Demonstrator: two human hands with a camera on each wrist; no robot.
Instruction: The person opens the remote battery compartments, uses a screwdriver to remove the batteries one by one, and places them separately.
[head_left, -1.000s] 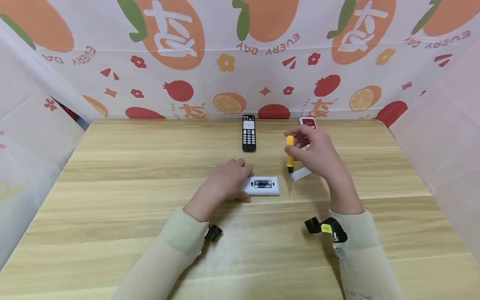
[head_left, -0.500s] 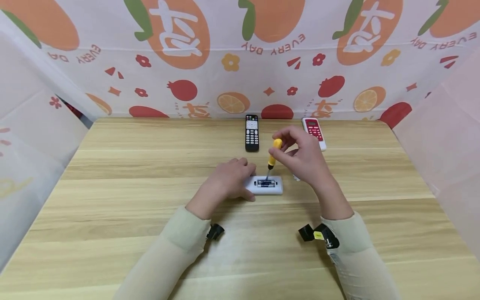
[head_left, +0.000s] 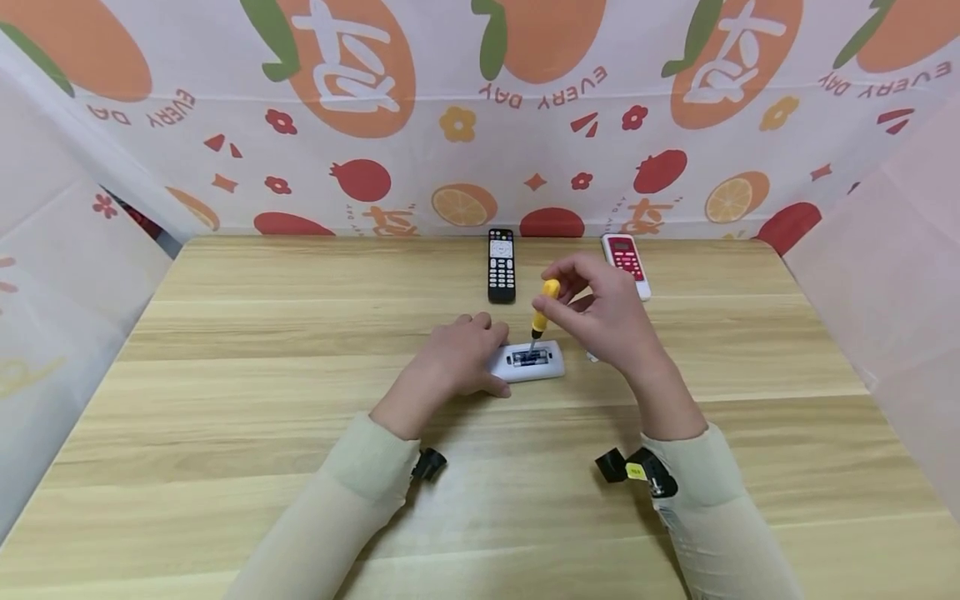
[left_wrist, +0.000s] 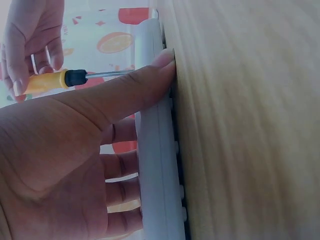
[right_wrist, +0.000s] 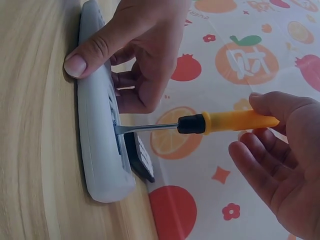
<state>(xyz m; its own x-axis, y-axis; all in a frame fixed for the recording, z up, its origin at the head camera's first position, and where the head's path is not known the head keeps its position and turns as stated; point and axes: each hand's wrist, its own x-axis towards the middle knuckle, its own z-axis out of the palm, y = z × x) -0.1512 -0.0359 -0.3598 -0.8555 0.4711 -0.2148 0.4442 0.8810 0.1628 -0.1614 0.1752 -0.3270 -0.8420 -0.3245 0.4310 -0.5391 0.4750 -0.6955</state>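
A white remote control (head_left: 557, 364) lies back side up on the table, its battery bay exposed with batteries (head_left: 534, 357) inside. My left hand (head_left: 453, 360) grips its left part, thumb along the near edge and fingers over the far one. In the left wrist view the thumb (left_wrist: 145, 82) reaches across the remote's side (left_wrist: 157, 165). My right hand (head_left: 603, 312) pinches a yellow screwdriver (head_left: 542, 319) by its handle. The right wrist view has the screwdriver's flat blade (right_wrist: 150, 128) reaching into the battery bay, with the right hand (right_wrist: 285, 150) at the handle's end.
Farther back lies a black remote (head_left: 501, 267). A red and white remote (head_left: 630, 267) sits behind my right hand. A small white piece (head_left: 592, 357) peeks out beneath that hand, mostly hidden. Fruit-printed cloth (head_left: 457, 125) hangs along the table's back edge.
My right hand has brought the screwdriver leftward from beside the white remote into its battery bay. The remote has turned slightly, its right end shifting away. The red and white remote is less covered.
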